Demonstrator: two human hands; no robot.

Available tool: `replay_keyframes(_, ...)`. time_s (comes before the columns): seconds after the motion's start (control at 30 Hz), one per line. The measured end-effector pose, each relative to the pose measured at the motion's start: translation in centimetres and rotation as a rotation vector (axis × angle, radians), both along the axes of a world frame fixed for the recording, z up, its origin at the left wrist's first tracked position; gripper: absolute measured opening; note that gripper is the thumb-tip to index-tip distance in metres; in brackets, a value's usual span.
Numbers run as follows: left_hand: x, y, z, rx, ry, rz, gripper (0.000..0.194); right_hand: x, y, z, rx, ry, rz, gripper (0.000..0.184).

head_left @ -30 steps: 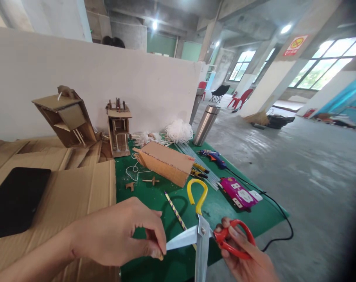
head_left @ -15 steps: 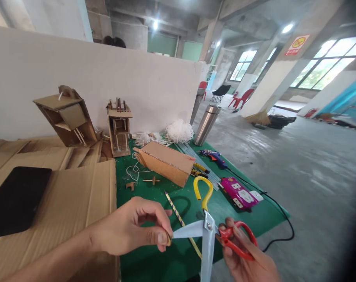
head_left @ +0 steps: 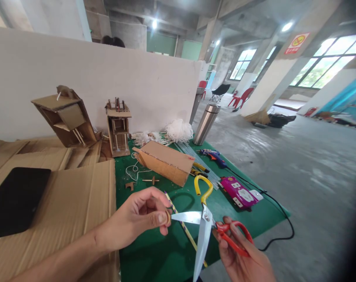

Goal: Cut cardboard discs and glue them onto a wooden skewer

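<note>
Low in the frame, the right hand holds the scissors gaping open; the left hand pinches a small piece at the blade tip. Mid-snip, I'd say; closing them needs care near the fingertips.

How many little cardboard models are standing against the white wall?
2: a tilted cardboard model at the left and a narrow tower model to its right, beside the green mat. Others may be hidden.

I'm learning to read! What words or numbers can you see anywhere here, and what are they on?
None of it can be read.
Red and white sign on the pillar: a crossed-out circle with a line of characters beneath, too blurred to read.
Pink package on the green mat: white labels, print too small to read.
Scissors in the right hand: no lettering visible.
</note>
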State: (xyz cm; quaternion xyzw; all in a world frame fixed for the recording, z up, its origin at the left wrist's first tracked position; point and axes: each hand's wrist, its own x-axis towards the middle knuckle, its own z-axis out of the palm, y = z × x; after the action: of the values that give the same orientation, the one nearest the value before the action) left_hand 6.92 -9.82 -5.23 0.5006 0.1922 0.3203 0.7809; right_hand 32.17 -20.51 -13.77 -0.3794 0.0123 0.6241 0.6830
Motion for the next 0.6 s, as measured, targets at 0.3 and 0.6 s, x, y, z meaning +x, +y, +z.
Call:
replay_keyframes(0.3, 0.1, 0.0, -0.4, 0.044, -0.041, 0.054, 0.012, -1.5, 0.8, 1.1, -0.069, 0.037, -0.092, 0.04)
replay_keyframes(0.6, 0.0, -0.3, -0.4, 0.079, -0.013, 0.053, 0.004, -1.6, 1.0, 1.7, -0.176, 0.076, -0.127, 0.048)
